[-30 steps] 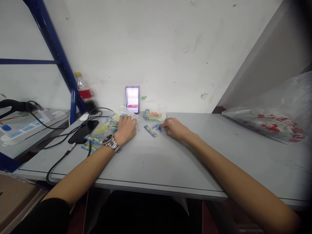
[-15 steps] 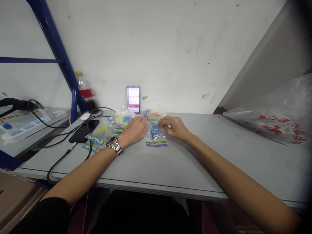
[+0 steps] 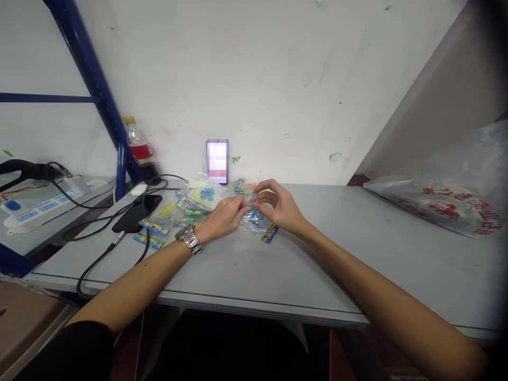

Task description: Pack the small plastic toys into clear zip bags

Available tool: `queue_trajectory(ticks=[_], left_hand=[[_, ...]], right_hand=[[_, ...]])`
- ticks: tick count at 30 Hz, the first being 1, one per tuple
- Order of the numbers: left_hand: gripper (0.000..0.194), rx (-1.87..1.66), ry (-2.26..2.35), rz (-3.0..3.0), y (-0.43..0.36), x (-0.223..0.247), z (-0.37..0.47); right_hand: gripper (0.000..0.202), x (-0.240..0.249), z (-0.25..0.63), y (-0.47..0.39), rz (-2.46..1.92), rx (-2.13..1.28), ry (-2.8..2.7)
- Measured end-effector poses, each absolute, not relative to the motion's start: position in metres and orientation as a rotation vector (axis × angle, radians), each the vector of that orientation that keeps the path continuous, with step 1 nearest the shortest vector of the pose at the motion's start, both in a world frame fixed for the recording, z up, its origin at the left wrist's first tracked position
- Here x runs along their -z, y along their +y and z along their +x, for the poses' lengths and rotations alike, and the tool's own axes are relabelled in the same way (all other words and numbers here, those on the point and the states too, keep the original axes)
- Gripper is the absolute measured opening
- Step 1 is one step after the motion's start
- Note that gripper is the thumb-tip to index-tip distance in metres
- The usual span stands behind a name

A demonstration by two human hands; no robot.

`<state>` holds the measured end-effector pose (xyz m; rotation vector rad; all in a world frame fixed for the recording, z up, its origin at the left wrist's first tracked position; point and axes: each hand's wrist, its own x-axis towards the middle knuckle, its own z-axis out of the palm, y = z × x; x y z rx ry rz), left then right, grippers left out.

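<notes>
A small clear plastic bag point(image 3: 254, 220) with a blue piece inside and a colourful printed strip lies tilted on the grey table, between my two hands. My left hand point(image 3: 225, 216), with a metal watch at the wrist, is closed, its fingertips pinching the bag's upper left edge. Over the bag's upper right side, my right hand point(image 3: 280, 207) curves with thumb and fingers apart; whether they touch the plastic is hard to see. Behind my left hand lie more such bags, one with a blue piece point(image 3: 207, 193) and one with a yellow piece point(image 3: 165, 210).
Against the wall leans a lit phone point(image 3: 217, 161). To the left are a dark phone point(image 3: 137, 214), black cables, a bottle point(image 3: 139, 148) and a power strip point(image 3: 51, 203). A large printed plastic bag point(image 3: 444, 203) rests at the right. The table's front edge point(image 3: 254, 309) runs near me.
The bag has turned, its printed strip swinging to the right and slanting. My left hand moved right onto its edge; my right hand's fingers spread and shifted left.
</notes>
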<state>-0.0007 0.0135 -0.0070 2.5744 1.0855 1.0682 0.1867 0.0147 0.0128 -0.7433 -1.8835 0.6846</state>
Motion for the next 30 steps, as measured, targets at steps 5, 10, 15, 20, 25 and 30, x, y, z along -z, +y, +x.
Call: queue_trajectory(ticks=[5, 10, 15, 20, 25, 30], left_hand=[[0.016, -1.107, 1.125, 2.492, 0.0128, 0.0062, -0.0011], [0.022, -1.071, 1.169, 2.498, 0.0128, 0.0068, -0.0015], [0.032, -1.235, 0.968, 2.539, 0.0136, 0.009, -0.001], [0.018, -1.285, 0.95, 2.6, 0.0135, 0.0088, 0.0006], [0.009, -1.301, 1.013, 2.587, 0.0152, 0.0097, 0.0008], [0.012, -1.263, 0.969, 2.572, 0.0148, 0.0081, 0.0005]], right_hand=[[0.022, -0.0072, 0.1881, 0.0209, -0.877, -0.813, -1.965], [0.024, -0.0062, 0.1878, 0.0236, -0.91, -0.789, -1.982], [0.022, -0.0086, 0.1903, 0.0242, -0.903, -0.783, -2.038], [0.023, -0.0079, 0.1906, 0.025, -0.938, -0.828, -2.046], [0.022, -0.0093, 0.1921, 0.0235, -0.959, -0.751, -2.05], [0.02, -0.0115, 0.1946, 0.0213, -0.936, -0.752, -2.102]])
